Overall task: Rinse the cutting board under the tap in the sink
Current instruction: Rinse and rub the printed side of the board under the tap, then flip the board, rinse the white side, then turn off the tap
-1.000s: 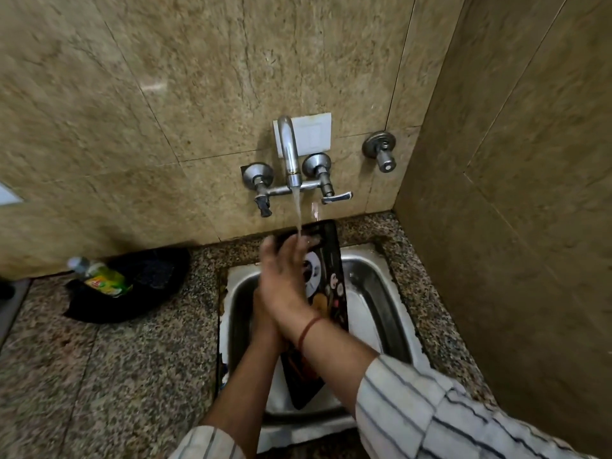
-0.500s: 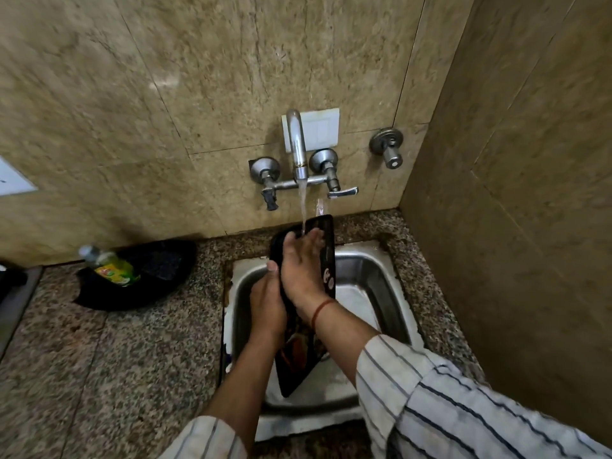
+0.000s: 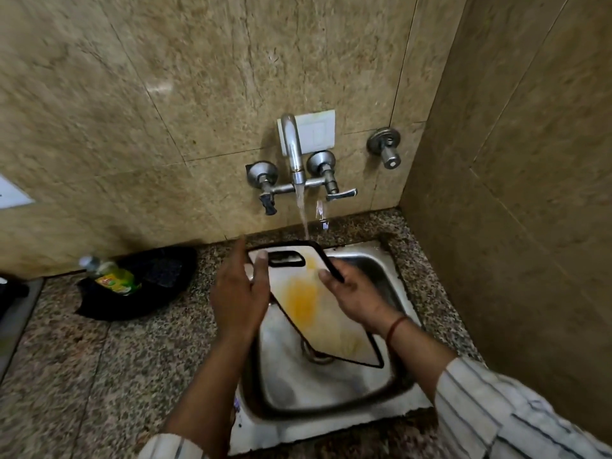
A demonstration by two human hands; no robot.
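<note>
The cutting board (image 3: 308, 303) is tilted over the steel sink (image 3: 334, 412), white side up with a black rim, a handle slot at the top and a yellow stain in the middle. My left hand (image 3: 240, 293) holds its left edge, thumb on the white face. My right hand (image 3: 356, 293) grips the right edge. Water runs from the tap (image 3: 293, 150) and lands on the board's top rim.
A green dish-soap bottle (image 3: 112, 276) lies on a black cloth (image 3: 155, 283) on the speckled counter (image 3: 99, 376) left of the sink. A second valve (image 3: 385, 149) sticks out of the tiled wall. A side wall (image 3: 513, 226) stands close on the right.
The board has been flipped from its dark printed side to its white stained side. My right hand left the board's face for the right edge; my left hand now holds the left edge.
</note>
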